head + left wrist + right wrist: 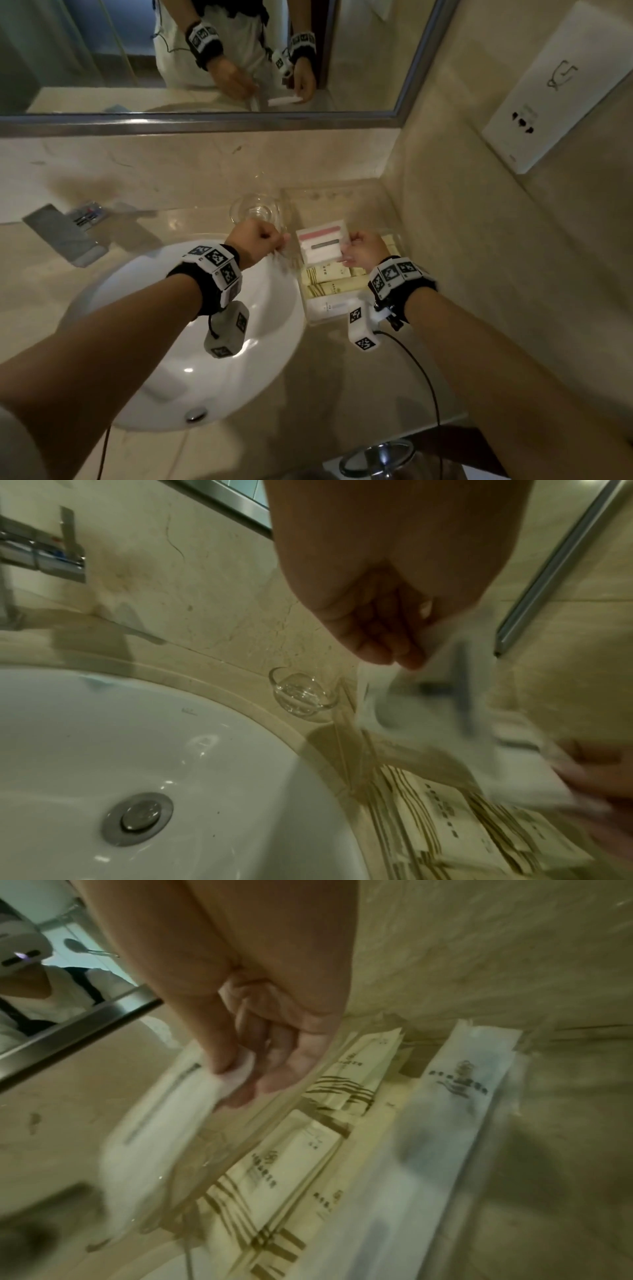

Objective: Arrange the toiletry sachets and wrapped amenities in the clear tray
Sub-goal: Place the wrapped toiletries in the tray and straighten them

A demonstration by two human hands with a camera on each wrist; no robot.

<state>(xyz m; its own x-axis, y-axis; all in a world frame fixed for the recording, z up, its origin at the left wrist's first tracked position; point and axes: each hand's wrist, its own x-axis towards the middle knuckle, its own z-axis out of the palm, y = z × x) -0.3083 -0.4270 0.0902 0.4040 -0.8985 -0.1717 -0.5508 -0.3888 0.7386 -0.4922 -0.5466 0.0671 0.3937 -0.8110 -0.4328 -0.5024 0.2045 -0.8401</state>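
A clear tray [317, 321] stands on the counter right of the basin. Cream striped sachets [337, 282] [462, 818] [291, 1164] lie in it, with a long white wrapped amenity [334, 306] [455, 1096] along its near side. Above the tray's far end, my right hand [352, 246] [246, 1080] pinches a small stack of white packets [320, 245] [154, 1123] with pink and grey stripes. My left hand [274, 240] [394, 647] is curled at the stack's left side. In the blurred left wrist view its fingertips pinch the white wrapper [462, 723].
A drinking glass [255, 209] [301, 693] stands just behind my left hand, close to the tray. The white basin [205, 342] lies at the left, with a chrome tap [61, 233] behind it. The side wall with a socket plate [548, 89] runs close on the right.
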